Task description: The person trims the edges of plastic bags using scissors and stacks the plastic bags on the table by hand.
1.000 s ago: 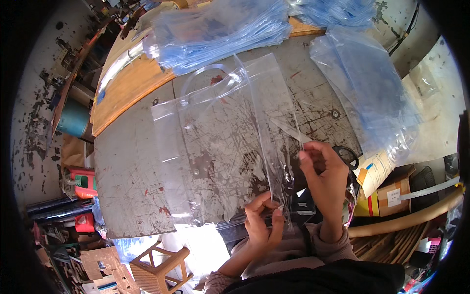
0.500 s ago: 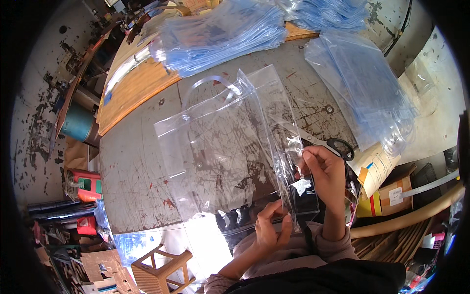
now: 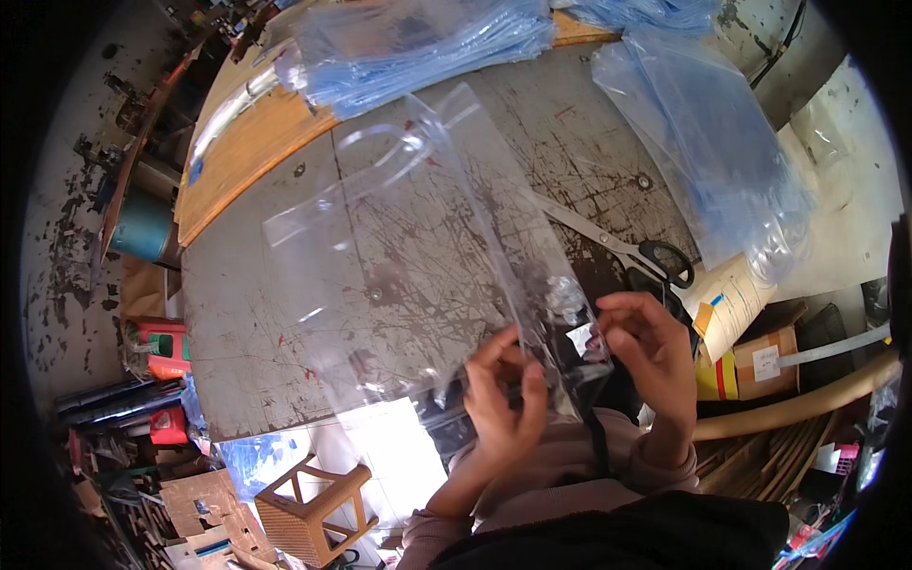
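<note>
Left fingers (image 3: pixel 483 369) on clear bag (image 3: pixel 408 275), blurred, right fingers (image 3: pixel 638 306), contact unclear

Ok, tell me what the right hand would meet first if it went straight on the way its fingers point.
The right hand would likely meet the clear plastic bag first, at its right edge; depth is unclear there, so the two may already touch.
</note>
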Demonstrator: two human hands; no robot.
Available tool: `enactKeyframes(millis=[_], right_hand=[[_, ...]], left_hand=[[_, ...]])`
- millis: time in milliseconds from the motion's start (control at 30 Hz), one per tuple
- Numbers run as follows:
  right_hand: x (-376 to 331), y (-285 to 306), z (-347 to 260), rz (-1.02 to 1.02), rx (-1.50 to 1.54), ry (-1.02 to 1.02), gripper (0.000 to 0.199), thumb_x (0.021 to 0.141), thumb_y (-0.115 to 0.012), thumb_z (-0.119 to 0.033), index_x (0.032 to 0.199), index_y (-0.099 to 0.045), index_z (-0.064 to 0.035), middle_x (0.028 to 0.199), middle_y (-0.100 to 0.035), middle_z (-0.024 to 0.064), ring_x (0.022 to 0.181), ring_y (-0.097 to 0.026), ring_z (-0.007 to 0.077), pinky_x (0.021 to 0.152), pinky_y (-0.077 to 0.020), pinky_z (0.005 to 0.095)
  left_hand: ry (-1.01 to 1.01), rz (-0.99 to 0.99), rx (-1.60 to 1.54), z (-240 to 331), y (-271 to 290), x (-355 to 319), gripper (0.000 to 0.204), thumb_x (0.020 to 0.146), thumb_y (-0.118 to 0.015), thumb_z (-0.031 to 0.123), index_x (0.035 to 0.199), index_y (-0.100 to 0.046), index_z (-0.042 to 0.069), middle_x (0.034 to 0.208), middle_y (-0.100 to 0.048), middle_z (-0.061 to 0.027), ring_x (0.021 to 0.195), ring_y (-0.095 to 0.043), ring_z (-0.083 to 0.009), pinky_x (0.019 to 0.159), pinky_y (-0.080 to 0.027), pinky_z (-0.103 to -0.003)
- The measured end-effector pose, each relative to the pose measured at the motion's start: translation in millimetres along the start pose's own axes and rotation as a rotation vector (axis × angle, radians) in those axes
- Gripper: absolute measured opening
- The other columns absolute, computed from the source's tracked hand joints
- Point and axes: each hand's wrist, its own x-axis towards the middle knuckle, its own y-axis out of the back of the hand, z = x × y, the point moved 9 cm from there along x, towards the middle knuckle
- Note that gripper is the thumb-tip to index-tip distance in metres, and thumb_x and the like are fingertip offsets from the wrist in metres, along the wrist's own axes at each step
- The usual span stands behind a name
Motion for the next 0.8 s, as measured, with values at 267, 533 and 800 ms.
enactKeyframes(millis=[267,533,800], right_hand=[[-19,0,10,0.098,-0.207,0.006,0.025,0.074,-0.072,0.001,0.093,-0.057,0.0017,0.079,-0.06,0.0044,0.072,-0.059,0.0082,0.066,-0.0505,0.0217],[-15,0,27,0.073,0.069,-0.112,0.008,0.085,-0.061,-0.003,0.087,-0.057,0.0032,0.074,-0.06,0.0048,0.067,-0.058,0.0086,0.062,-0.0474,0.0211],[-11,4,27,0.058,0.1,-0.127,0.011,0.088,-0.056,-0.005,0.085,-0.06,0.0046,0.072,-0.061,0.007,0.064,-0.058,0.0116,0.061,-0.0472,0.0234]], left_hand=[[0.031,-0.017,0.13,4,3,17,0.038,0.089,-0.049,0.007,0.123,-0.037,-0.003,0.084,-0.046,-0.0047,0.071,-0.048,-0.0066,0.061,-0.046,-0.02],[-0.019,-0.005,0.139,7,4,18,0.039,0.086,-0.053,-0.001,0.121,-0.039,-0.008,0.075,-0.053,-0.0071,0.063,-0.056,-0.0094,0.058,-0.048,-0.022],[-0.047,-0.019,0.166,10,3,18,0.039,0.086,-0.053,-0.001,0.121,-0.039,-0.009,0.074,-0.052,-0.0071,0.062,-0.055,-0.0093,0.057,-0.048,-0.021]])
